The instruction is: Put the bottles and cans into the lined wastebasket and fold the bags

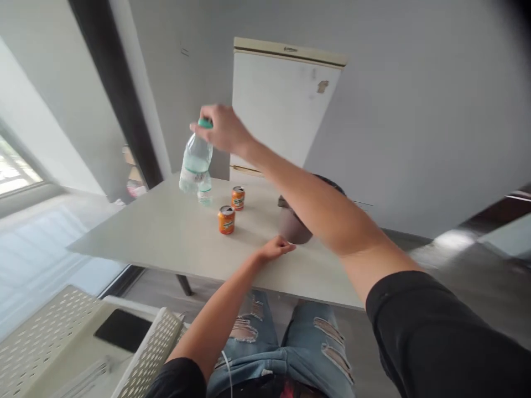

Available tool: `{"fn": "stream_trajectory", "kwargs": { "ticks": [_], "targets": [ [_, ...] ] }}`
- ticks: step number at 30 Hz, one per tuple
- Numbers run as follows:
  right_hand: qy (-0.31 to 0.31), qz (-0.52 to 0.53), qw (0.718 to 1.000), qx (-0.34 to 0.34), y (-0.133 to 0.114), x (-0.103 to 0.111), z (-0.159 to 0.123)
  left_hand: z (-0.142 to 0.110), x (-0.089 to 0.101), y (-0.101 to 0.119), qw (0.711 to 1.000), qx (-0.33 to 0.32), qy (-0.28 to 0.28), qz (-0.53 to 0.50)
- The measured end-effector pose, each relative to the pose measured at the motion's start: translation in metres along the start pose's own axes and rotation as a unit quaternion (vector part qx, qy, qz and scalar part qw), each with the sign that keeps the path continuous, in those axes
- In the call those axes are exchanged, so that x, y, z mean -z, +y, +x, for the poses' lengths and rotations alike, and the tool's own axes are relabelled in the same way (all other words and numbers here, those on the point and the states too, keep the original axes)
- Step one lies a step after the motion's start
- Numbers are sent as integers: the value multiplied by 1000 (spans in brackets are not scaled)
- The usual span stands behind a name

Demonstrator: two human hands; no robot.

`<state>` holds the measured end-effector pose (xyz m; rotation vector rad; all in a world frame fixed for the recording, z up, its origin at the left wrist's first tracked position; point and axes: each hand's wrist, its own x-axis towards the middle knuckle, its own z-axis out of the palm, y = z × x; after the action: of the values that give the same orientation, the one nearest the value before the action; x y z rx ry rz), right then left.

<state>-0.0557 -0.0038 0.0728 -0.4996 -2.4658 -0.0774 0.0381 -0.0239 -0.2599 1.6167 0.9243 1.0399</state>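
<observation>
My right hand (222, 128) reaches across to the far left of the table, its fingers closed around the green cap of a clear plastic water bottle (196, 160). The bottle hangs slightly tilted above the tabletop, partly filled. Just behind its base, another clear bottle (204, 194) stands on the table, partly hidden. Two orange soda cans (226, 221) stand upright to the right of the bottles. My left hand (277, 249) rests on the table near the front edge, fingers curled, with nothing visible in it. Beside it sits a dark brown rounded thing (295, 228), partly covered by my right forearm.
The pale table (166, 237) spans the area before me. A white refrigerator (277, 105) stands behind it. At lower left is a cream perforated plastic rack (53, 326) with a black flat object (123, 330) on it. A white cable (227, 365) hangs by my lap.
</observation>
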Motion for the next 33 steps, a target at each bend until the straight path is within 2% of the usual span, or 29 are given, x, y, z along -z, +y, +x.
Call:
{"fn": "stream_trajectory", "kwargs": {
  "ticks": [2,5,7,9,11,14,19,22,26,33],
  "targets": [
    [41,-63,997,-5,28,66,-14,2,0,0,1000,8,-21,9],
    [74,-133,986,-71,69,151,-49,5,-1,-3,999,21,-27,16],
    [78,-164,975,-131,96,187,-75,6,-1,-4,999,32,-25,21],
    [72,-188,964,-173,120,204,-100,6,-2,-4,999,43,-20,26],
    [51,-201,958,-198,142,204,-120,6,-2,-3,998,52,-13,31],
    [-8,-194,955,-226,169,185,-141,6,-2,-1,998,56,-4,35],
    [-178,-123,934,-286,198,144,-157,7,-3,0,998,58,1,36],
    [-266,-78,910,-309,208,118,-162,8,-3,-2,998,59,0,37],
    [-345,-55,882,-317,213,89,-165,8,-3,-5,997,63,-2,40],
    [-406,-78,852,-321,214,61,-165,6,-4,-2,997,58,-15,43]
  ]
}}
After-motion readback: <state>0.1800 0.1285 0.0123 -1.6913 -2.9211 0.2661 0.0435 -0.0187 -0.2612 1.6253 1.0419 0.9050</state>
